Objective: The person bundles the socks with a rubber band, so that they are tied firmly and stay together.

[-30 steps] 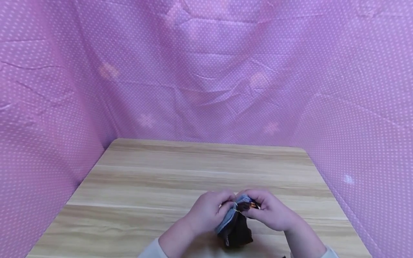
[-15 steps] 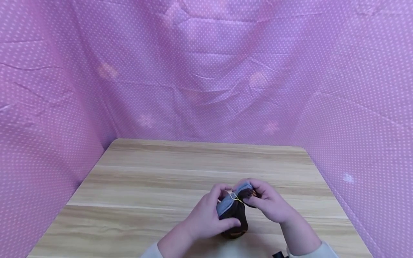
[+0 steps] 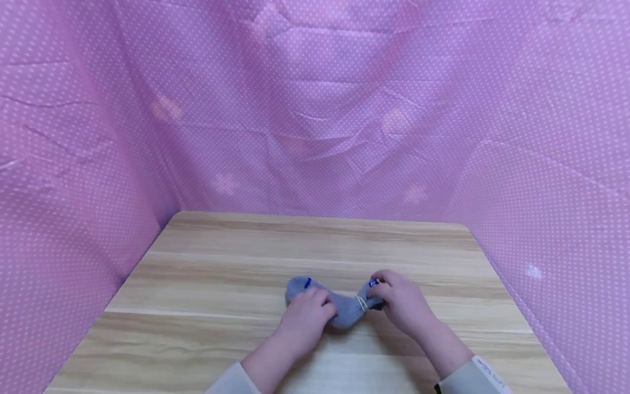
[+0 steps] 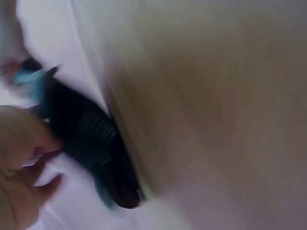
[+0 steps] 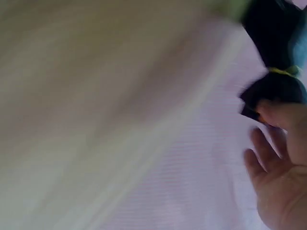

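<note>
A bundle of socks point(image 3: 346, 313) shows its grey-blue side in the head view, with dark blue marks at the toe and cuff. In the left wrist view its other side is dark point(image 4: 81, 120). A thin yellow rubber band point(image 3: 362, 303) loops round it near the cuffs. My right hand point(image 3: 406, 306) pinches the cuff end between thumb and fingers. Over the foot part lies my left hand point(image 3: 302, 320), its relaxed fingers touching the fabric. The left wrist view shows the left fingers point(image 4: 41, 129) loosely bent beside the dark side. Both wrist views are blurred.
Under the bundle is a wood-grain table point(image 3: 221, 273). A pink dotted curtain point(image 3: 315, 137) surrounds its back and both sides. Light sleeves point(image 3: 472, 377) cover the forearms, and a small dark object point(image 3: 437, 388) shows beside the right cuff.
The bundle has turned from its dark side to the grey-blue side and now stretches out to the left. My left hand has moved left and down along it; the right stays at the cuffs.
</note>
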The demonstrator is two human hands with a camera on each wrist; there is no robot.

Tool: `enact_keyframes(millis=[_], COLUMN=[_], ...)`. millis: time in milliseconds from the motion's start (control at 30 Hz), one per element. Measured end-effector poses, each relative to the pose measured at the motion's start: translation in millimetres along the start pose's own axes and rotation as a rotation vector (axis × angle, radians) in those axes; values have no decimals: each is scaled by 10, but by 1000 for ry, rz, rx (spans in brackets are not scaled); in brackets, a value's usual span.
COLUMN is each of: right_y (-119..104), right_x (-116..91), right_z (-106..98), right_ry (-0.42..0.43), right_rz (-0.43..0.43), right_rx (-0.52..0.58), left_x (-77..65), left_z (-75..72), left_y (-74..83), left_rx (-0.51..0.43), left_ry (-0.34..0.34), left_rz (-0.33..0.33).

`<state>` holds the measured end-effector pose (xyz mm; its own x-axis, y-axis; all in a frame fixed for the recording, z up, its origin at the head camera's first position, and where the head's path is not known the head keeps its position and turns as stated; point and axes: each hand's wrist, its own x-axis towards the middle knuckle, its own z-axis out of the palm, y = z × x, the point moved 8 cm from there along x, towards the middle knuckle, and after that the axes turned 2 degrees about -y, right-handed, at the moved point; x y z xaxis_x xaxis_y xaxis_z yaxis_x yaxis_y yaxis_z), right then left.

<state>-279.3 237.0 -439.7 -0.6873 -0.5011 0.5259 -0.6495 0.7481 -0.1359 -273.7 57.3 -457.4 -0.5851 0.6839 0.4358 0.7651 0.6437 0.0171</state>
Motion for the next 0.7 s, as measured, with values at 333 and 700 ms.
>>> enact_keyframes(millis=[333, 700], right_y=[46, 239], right_x=[-216, -320], right_z=[79, 487], right_ry=[-177, -435], right_rz=[241, 568], right_rx=[-12, 54], left_x=[-90, -226], left_z=[311, 665], left_y=[31, 5], left_rx=[-96, -123], left_ry=[-371, -773], left_rz=[-121, -267])
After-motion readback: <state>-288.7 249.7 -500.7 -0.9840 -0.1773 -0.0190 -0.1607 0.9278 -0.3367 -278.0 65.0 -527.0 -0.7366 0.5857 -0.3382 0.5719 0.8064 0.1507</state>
